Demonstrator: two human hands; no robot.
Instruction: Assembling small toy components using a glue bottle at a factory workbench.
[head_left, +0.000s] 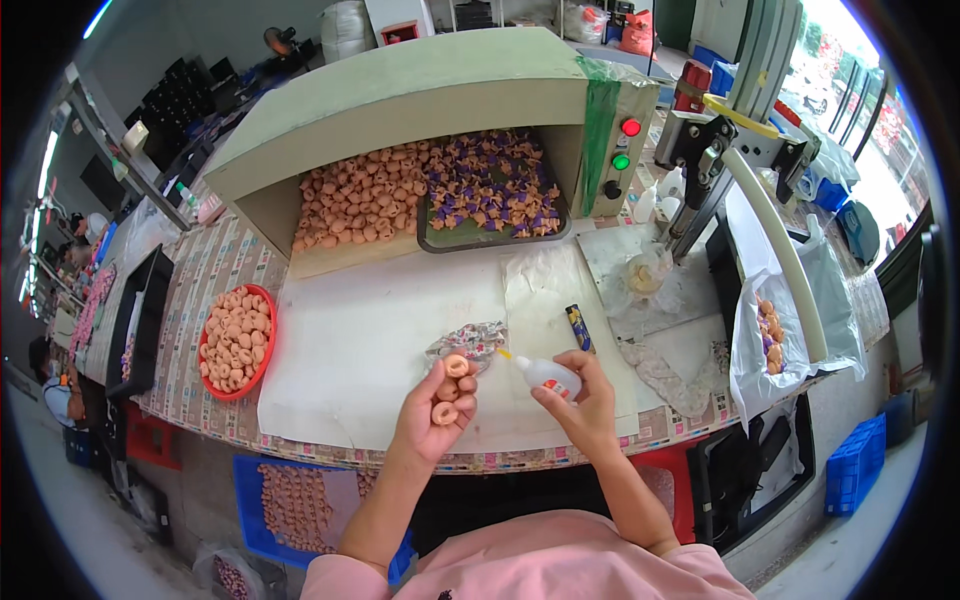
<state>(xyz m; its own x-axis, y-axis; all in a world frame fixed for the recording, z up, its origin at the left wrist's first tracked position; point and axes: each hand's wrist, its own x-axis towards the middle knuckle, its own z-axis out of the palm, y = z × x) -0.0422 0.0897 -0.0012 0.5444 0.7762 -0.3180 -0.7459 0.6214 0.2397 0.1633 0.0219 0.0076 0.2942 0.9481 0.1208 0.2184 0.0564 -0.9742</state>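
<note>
My left hand [424, 418] is closed around several small peach-coloured hollow plastic heads [456, 366]; the top one has its round opening turned upward. In my right hand [590, 405] is a white squeeze bottle [551, 378], tilted so that its thin yellow nozzle points left at the heads, a short gap away. Behind my left hand, a crumpled piece of foil [464, 341] lies on the white work sheet [350, 345]. A dark blue and yellow tube-shaped thing [579, 329] rests beyond the bottle.
On the left stands a red basket [268, 350] of similar heads. A box-like hood [400, 100] shelters piled heads [365, 195] and a dark tray [430, 240] of small purple-and-tan figures. To the right, a metal press stand [715, 150] with a pale curved tube rises beside a plastic-lined box [750, 330].
</note>
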